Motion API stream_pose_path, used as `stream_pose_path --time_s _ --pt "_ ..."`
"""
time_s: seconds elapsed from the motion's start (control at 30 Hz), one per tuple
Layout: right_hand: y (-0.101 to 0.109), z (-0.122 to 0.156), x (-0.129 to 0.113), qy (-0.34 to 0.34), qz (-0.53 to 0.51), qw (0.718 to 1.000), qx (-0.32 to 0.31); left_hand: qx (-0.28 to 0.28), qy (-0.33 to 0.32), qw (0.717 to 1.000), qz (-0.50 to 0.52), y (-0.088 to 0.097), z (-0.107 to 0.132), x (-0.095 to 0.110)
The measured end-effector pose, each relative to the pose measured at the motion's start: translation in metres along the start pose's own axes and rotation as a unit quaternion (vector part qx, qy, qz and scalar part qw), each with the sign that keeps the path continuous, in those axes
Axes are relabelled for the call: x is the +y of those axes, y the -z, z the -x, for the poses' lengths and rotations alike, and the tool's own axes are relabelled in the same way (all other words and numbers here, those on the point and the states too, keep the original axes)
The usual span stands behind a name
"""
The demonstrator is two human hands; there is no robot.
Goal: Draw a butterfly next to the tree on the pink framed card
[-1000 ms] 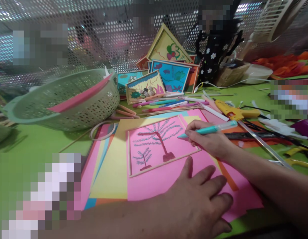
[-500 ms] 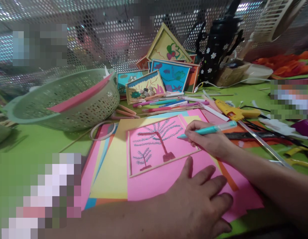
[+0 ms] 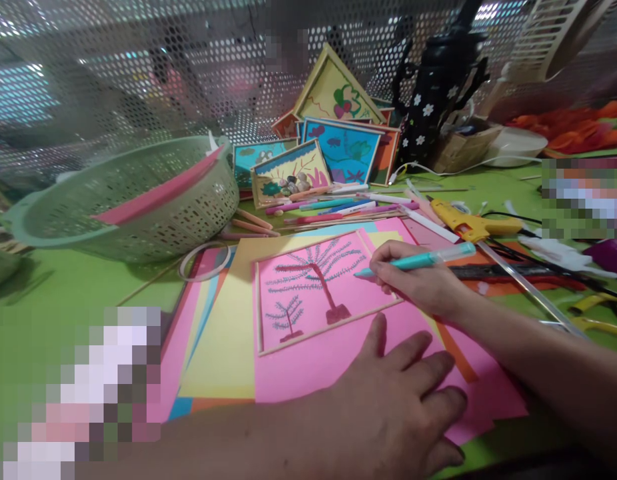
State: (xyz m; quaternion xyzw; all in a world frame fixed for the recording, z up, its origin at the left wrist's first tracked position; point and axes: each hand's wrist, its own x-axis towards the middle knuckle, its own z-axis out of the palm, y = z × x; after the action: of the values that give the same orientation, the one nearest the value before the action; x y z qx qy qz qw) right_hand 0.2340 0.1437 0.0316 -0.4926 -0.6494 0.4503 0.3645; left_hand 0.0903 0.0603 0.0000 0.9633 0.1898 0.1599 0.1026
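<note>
From my end, via the head cam: R hand (image 3: 413, 277) has the teal pen (image 3: 431, 257) in a writing grip, thumb and fingers pinching the barrel low, cap end angled up to the R. Low grip is prob. for tip control; those branch marks are tiny. Tip sits at or just above the drawing (image 3: 323, 285), R of the big tree's lower branches; can't tell if it's touching.

L hand (image 3: 403, 393) is palm down, fingers spread, holding nothing, on the pink sheet (image 3: 303, 373) below the drawing. I'd guess it's there as a weight so the sheet won't slip; it also stays off the inked part.

Drawing's centre of the work area, inside a thin frame (image 3: 259, 307), on top of the sheet stack w/ a yellow sheet (image 3: 216, 333) showing to the L. Stack prob. doubles as a pad.

Markers (image 3: 348, 208) lie in a loose row just behind, prob. for easy reach. Finished-looking pics (image 3: 342, 150) lean behind those, maybe as refs. Glue gun (image 3: 461, 221) is off to the R, basket (image 3: 188, 223) to the L.

Labels: a white marker may have print on its barrel, too small to read. Flask (image 3: 428, 100) has white flowers, no wording I can see. No brand legible.
</note>
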Motion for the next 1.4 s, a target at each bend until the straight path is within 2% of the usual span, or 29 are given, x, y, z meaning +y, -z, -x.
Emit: stream_pose_path --time_s 0.33,1.4 --pt "-0.0016 0.0005 -0.0006 0.004 -0.023 1.000 -0.001 -0.002 0.000 1.000 0.010 0.0010 -0.0006 -0.0004" --pt "-0.0010 0.0011 -0.0018 -0.008 0.005 1.000 -0.008 -0.007 0.005 1.000 0.016 0.0034 -0.0025 0.0018"
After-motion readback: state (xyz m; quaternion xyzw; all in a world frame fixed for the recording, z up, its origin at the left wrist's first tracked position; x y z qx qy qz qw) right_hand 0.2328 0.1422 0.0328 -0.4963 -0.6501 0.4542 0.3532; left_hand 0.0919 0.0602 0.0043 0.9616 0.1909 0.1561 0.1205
